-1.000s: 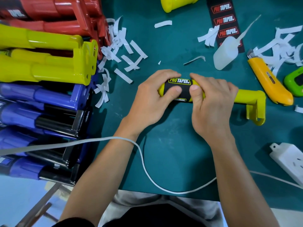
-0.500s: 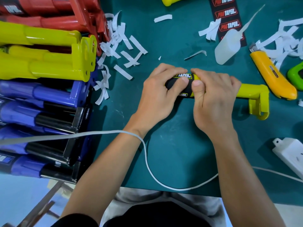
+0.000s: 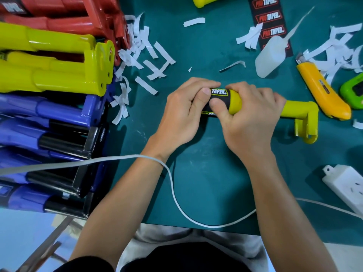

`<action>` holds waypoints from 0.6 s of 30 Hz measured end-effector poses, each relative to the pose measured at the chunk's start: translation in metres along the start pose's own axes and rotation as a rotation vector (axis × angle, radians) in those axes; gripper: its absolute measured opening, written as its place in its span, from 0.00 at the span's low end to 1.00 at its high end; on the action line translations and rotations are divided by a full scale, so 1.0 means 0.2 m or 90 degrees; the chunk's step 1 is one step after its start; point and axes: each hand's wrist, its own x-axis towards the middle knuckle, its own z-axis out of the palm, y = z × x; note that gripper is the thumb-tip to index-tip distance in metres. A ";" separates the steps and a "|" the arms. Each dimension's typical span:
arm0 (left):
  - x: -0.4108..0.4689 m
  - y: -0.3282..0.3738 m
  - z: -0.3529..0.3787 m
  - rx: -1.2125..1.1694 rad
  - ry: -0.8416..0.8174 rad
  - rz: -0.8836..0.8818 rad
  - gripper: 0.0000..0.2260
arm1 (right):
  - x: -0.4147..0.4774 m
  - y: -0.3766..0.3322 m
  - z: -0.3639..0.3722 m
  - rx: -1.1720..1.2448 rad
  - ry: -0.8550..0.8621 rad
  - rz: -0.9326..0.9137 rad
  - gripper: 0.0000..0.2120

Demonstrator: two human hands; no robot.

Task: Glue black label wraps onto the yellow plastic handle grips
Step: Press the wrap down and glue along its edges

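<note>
At the far left I see a stack of moulded grips lying on their sides; red grips (image 3: 64, 14) at the top, yellow grips (image 3: 55, 61) below them, blue grips (image 3: 45, 114) nearest me. Just beside the stack, white paper strips (image 3: 143, 54) lie scattered on the green mat (image 3: 206, 183). A white cable (image 3: 170, 183) comes in from the left edge, crosses the left wrist and loops over the mat toward the right.

The left hand (image 3: 182, 114) is curled round the left end of the yellow handle grip (image 3: 294, 108); its thumb presses on the black label wrap (image 3: 219, 97), which reads "TAPER" and sits round the grip between the two hands. The right hand (image 3: 249, 118) grips the same handle just beside it, fingers curled over the far side, thumb on the lower edge of the wrap. The two thumbs almost touch. The grip lies crosswise at the middle of the mat, its bracket end pointing right; I cannot tell whether the held end rests on the mat.

Beyond the hands, a pale glue bottle (image 3: 269, 55) lies tilted over a black label sheet (image 3: 271, 16); right of it are an orange utility knife (image 3: 322, 89), more strips, and a green object (image 3: 353, 93) at the edge. A white power strip (image 3: 345, 185) sits at lower right.
</note>
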 end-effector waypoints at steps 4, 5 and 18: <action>0.01 0.00 0.01 -0.005 0.003 0.003 0.14 | 0.00 0.05 -0.03 0.060 -0.009 -0.049 0.18; 0.01 0.00 0.01 -0.004 0.003 0.003 0.13 | 0.00 0.05 -0.03 0.071 -0.008 -0.049 0.18; 0.10 0.03 -0.05 -0.260 0.201 -0.296 0.21 | -0.03 0.08 -0.05 -0.005 -0.041 -0.115 0.22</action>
